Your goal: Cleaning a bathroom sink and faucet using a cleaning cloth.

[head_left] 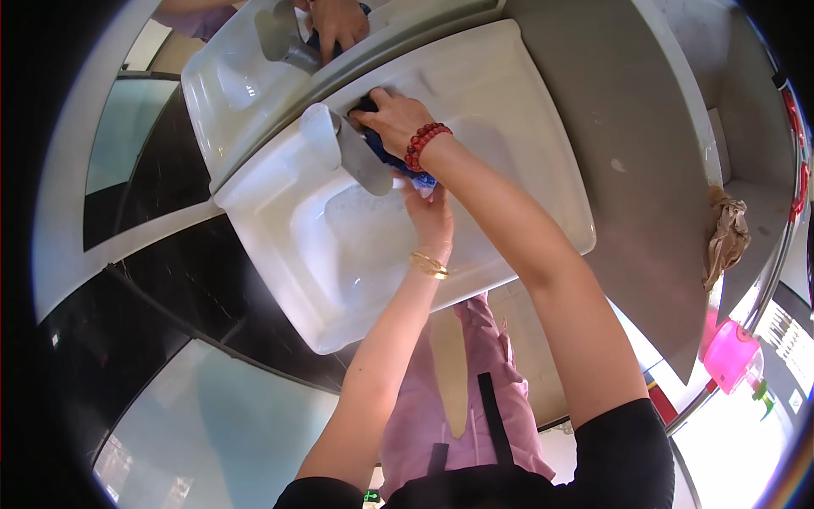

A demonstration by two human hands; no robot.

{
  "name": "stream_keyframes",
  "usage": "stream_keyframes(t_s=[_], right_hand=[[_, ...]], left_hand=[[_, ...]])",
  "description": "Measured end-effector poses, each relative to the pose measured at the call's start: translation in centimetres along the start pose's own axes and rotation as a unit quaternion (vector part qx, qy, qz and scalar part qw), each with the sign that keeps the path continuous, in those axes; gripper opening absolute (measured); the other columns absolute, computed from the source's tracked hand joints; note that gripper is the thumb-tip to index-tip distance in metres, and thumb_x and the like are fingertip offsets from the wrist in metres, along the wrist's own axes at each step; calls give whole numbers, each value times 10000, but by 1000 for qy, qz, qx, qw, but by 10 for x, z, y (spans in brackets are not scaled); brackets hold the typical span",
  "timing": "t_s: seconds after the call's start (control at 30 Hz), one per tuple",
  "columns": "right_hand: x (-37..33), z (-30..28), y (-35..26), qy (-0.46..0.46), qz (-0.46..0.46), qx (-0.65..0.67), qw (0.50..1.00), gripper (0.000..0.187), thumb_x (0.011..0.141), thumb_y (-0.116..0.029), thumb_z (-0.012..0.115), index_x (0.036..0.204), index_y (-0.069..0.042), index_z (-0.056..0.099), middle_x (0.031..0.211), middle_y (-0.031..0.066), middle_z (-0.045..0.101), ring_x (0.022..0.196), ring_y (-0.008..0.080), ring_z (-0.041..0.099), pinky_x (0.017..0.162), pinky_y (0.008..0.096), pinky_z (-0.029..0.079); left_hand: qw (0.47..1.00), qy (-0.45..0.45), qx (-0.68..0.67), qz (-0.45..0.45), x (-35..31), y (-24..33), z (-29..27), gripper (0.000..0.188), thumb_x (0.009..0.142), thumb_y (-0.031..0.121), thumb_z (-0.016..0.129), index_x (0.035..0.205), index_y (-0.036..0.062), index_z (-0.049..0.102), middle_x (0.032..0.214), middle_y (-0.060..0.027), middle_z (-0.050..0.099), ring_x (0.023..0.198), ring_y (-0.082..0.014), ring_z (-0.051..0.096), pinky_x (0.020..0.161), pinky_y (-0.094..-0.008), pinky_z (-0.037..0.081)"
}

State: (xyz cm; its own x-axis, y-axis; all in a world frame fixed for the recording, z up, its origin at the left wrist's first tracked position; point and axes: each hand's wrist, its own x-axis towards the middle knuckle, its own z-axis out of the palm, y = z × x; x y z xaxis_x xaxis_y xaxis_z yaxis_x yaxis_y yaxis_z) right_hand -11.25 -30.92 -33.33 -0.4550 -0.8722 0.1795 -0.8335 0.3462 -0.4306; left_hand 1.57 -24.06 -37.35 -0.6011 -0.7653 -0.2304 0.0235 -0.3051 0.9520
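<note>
A dark blue cloth lies bunched beside the faucet on the right part of the white sink. My right hand, above a red bead bracelet, presses down on its far end with the fingers curled into the fabric. Below it my left hand, with gold bangles at the wrist, grips the cloth's near end close to the spout. A lighter blue and white bit of fabric shows above those fingers, which are partly hidden. Water in the basin cannot be made out.
A mirror behind the sink reflects the faucet and a hand. To the right runs a grey counter, with crumpled brown paper at its far edge. A pink container and a metal rail stand beyond.
</note>
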Motion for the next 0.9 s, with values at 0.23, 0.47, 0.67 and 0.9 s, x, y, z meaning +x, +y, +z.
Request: stream_keyframes(t_s=[0.23, 0.47, 0.67, 0.9], right_hand=[[-16, -18, 31, -3, 33, -70, 997, 384, 816, -142, 504, 1145, -320, 596, 1036, 101, 541, 844, 297, 619, 669, 408, 528], [-76, -40, 32, -41, 180, -93, 978, 457, 850, -150, 475, 1277, -312, 469, 1053, 130, 550, 788, 334, 624, 663, 428, 521], [-158, -29, -10, -65, 359, 75, 928, 290, 781, -152, 586, 1064, -122, 535, 924, 133, 627, 834, 334, 623, 730, 463, 494], [-181, 38, -100, -55, 343, 334, 876, 226, 772, -138, 584, 988, -81, 546, 723, 132, 585, 613, 254, 586, 599, 381, 475]], left_hand=[[998, 17, 10, -66, 4, 16, 20, 778, 865, 32, 576, 1462, 23, 76, 1279, -85, 427, 1059, -133, 473, 898, -273, 402], [982, -4, 12, -189, -7, 24, 26, 533, 841, 207, 639, 1253, -51, 422, 1040, -84, 569, 842, -128, 533, 678, -281, 460], [953, -19, 271, -135, -35, 32, -77, 240, 777, 53, 652, 1001, -21, 604, 902, -50, 602, 731, -113, 568, 662, -257, 481], [919, -13, 371, 129, 11, 106, -149, 282, 732, -87, 614, 1001, -1, 606, 942, -62, 640, 850, -141, 605, 788, -263, 478]])
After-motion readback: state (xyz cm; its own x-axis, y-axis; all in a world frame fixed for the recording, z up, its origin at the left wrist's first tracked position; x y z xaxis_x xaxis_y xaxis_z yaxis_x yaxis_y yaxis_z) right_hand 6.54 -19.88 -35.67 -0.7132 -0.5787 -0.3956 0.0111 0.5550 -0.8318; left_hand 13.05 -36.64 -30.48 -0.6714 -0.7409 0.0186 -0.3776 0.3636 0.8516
